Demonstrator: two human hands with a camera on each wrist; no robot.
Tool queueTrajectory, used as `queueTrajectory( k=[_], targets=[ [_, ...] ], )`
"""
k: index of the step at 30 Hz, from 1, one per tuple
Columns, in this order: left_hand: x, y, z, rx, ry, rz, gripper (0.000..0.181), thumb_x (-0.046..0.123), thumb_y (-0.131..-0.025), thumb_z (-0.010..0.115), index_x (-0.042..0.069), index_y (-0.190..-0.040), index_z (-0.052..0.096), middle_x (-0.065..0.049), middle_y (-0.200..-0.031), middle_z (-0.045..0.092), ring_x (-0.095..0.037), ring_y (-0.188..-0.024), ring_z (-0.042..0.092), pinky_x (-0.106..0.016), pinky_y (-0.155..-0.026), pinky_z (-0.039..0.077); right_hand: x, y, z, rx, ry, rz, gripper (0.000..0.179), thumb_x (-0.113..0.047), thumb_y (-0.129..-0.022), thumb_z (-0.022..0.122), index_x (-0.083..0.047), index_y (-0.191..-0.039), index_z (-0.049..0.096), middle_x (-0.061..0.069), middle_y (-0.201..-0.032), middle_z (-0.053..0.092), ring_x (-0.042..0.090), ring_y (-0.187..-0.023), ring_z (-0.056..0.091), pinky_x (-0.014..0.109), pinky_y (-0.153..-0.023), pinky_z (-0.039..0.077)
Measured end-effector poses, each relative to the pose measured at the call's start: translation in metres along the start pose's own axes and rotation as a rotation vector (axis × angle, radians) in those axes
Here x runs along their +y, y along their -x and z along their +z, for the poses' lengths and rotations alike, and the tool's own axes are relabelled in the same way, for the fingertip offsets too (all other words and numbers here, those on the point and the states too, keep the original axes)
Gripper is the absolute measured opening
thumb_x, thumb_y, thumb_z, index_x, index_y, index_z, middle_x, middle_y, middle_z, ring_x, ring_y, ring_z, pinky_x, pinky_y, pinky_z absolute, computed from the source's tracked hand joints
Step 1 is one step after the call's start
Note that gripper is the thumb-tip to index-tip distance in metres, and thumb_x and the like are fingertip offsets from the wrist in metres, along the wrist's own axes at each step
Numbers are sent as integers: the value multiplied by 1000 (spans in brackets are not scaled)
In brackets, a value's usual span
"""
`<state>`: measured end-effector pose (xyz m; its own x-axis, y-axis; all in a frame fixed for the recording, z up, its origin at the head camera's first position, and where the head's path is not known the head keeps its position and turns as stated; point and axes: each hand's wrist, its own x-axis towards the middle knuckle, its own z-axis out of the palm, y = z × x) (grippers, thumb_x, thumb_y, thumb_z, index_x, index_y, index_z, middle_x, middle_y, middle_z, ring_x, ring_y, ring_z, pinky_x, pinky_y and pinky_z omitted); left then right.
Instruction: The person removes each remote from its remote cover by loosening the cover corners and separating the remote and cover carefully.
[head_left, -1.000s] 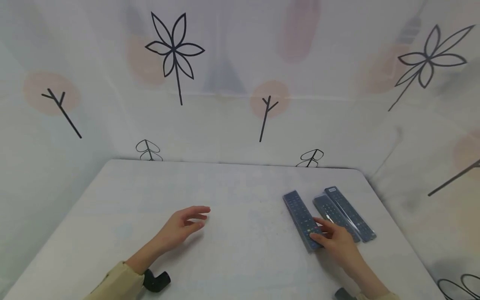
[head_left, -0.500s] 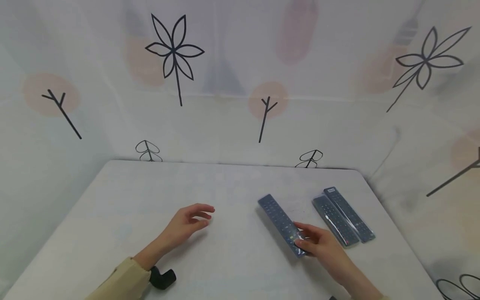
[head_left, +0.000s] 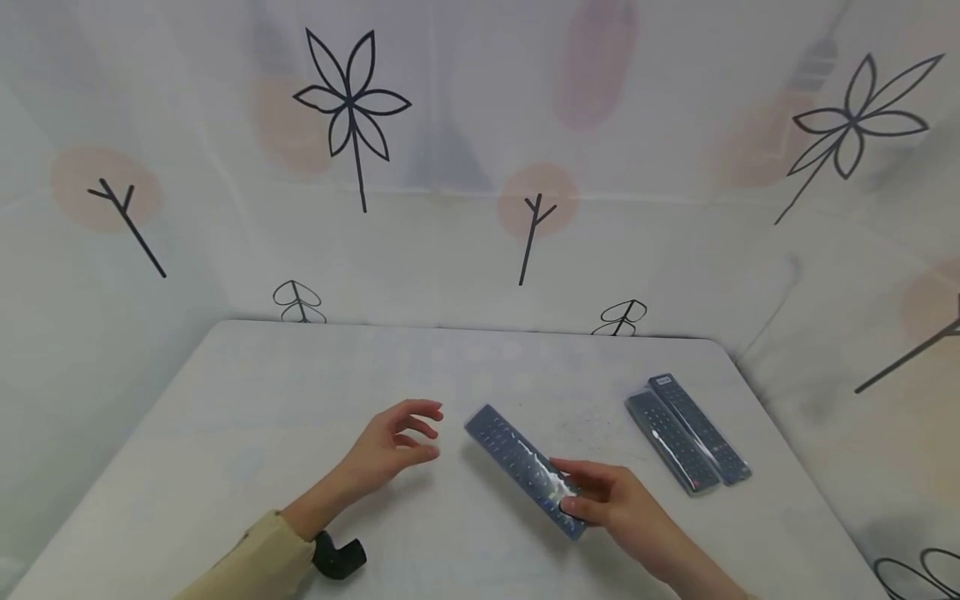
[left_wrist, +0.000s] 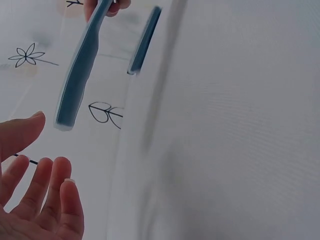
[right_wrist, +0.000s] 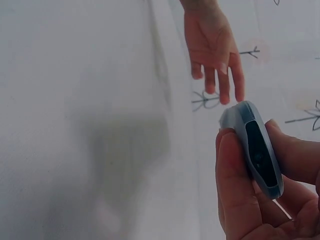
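Observation:
A long dark remote control in clear plastic wrap is pinched near its lower end by my right hand, thumb on the button face. It is tilted above the table, with its far end pointing toward my left hand. That left hand holds nothing; its fingers are spread and loosely bent, just left of the remote's far end. In the left wrist view the remote shows edge-on, apart from the fingertips. The right wrist view shows the remote's end face between thumb and fingers.
Two more wrapped remotes, a nearer one and a farther one, lie side by side on the right of the white table. A black curved object sits by the left sleeve. Patterned cloth hangs behind the table.
My right hand has lifted the remote off the table and carried it left, away from the two others, turning it. My left hand has shifted slightly right toward it.

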<state>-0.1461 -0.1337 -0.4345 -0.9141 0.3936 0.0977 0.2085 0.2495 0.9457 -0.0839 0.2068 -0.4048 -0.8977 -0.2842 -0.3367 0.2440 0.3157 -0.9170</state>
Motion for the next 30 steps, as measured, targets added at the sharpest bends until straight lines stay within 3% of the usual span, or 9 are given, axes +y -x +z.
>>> queueTrajectory(
  k=[8, 14, 24, 30],
  targets=[
    [7, -1, 8, 8, -11, 10, 61, 11, -87, 78, 20, -142, 51, -7, -131, 60, -21, -105, 64, -29, -87, 53, -4, 1, 6, -86, -36, -49, 55, -11, -87, 75, -1, -138, 56, 18, -127, 62, 25, -103, 64, 39, -82, 56],
    [5, -1, 9, -4, -47, 17, 52, 19, -89, 77, 22, -137, 56, 2, -127, 62, -17, -105, 62, -32, -88, 52, -5, -1, 9, -133, -9, -87, 49, -10, -89, 73, -1, -136, 58, 17, -128, 62, 24, -102, 62, 34, -81, 56],
    [5, -2, 9, -33, -73, 21, 34, 17, -91, 74, 23, -124, 68, 6, -124, 62, -18, -105, 61, -33, -85, 53, -4, -3, 9, -138, 11, -87, 47, -12, -90, 72, -2, -135, 60, 14, -128, 63, 22, -100, 60, 29, -79, 54],
    [7, 0, 6, -65, -61, 62, 38, 13, -88, 77, 21, -123, 70, 4, -128, 61, -20, -107, 60, -33, -85, 54, 0, -6, 4, -118, -18, -82, 46, -15, -93, 70, -3, -136, 59, 11, -119, 67, 22, -96, 63, 33, -76, 56]
  ],
)
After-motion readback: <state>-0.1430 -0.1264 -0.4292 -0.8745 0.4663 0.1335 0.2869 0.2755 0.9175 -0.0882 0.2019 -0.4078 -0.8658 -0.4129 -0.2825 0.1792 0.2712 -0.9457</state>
